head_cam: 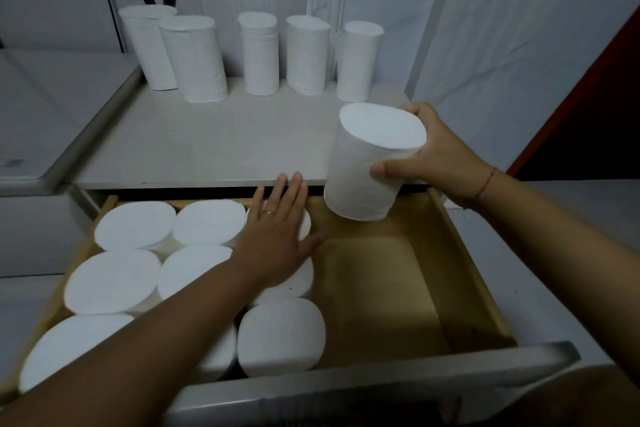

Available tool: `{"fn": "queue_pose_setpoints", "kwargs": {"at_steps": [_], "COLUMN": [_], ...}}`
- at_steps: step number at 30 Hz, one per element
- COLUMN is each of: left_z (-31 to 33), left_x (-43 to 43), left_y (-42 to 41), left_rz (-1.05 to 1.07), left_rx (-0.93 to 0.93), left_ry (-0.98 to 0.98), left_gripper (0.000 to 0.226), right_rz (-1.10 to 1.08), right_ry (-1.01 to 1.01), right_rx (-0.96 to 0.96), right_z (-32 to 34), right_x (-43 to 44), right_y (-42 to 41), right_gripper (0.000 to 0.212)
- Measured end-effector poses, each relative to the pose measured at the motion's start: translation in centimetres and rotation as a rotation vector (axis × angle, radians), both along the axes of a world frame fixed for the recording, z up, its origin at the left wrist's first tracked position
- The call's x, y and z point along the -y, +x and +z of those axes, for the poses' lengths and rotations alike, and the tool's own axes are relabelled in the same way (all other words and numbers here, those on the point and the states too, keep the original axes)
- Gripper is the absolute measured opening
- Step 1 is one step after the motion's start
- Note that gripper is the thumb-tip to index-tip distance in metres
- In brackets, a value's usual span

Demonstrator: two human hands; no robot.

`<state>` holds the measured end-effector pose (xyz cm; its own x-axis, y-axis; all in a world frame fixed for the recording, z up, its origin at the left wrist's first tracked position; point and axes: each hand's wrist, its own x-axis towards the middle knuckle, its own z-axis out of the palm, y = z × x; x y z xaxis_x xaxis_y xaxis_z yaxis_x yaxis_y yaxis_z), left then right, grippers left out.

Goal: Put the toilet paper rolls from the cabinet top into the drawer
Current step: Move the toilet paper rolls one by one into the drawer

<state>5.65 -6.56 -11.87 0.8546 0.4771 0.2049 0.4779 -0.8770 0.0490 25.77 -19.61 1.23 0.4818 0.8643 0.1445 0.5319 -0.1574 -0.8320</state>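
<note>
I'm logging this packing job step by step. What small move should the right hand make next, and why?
Probably lower the held toilet paper roll straight down onto the bare floor of the drawer. The right hand grips it just above that open space, and the left hand lies flat on the neighbouring roll, seemingly steadying the packed rows.

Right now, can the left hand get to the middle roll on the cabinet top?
Probably yes. The left hand lies flat on a drawer roll, holding nothing, and only bare cabinet top lies between it and the middle roll. The right hand and held roll sit aside.
</note>
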Motion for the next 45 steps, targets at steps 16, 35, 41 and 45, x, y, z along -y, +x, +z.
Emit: {"fn": "queue_pose_setpoints", "kwargs": {"at_steps": [16,35,41,45], "left_z": [0.0,-0.2,-0.3,-0.4], "left_x": [0.8,0.8,0.8,0.9], "left_y": [-2.2,-2.4,-2.3,-2.3], "left_rz": [-0.095,-0.132,-0.134,-0.114], "left_rx": [-0.089,-0.119,-0.107,-0.070], "left_ry": [-0.124,-0.106,-0.109,-0.071], "left_gripper": [0.078,0.076,0.076,0.075], "right_rz": [0.145,-0.024,-0.200,-0.150], "right_ry": [-0.149,-0.201,0.132,-0.097], "right_rx": [0.070,0.156,0.334,0.474], "right_z": [-11.8,-12.8,-8.0,-7.2], "right_x": [0.0,-0.7,-3.2,-5.6], "right_y": [-2.6,-2.6,-3.1,-2.0], "right_gripper": [0.083,0.076,0.056,0.065]}}
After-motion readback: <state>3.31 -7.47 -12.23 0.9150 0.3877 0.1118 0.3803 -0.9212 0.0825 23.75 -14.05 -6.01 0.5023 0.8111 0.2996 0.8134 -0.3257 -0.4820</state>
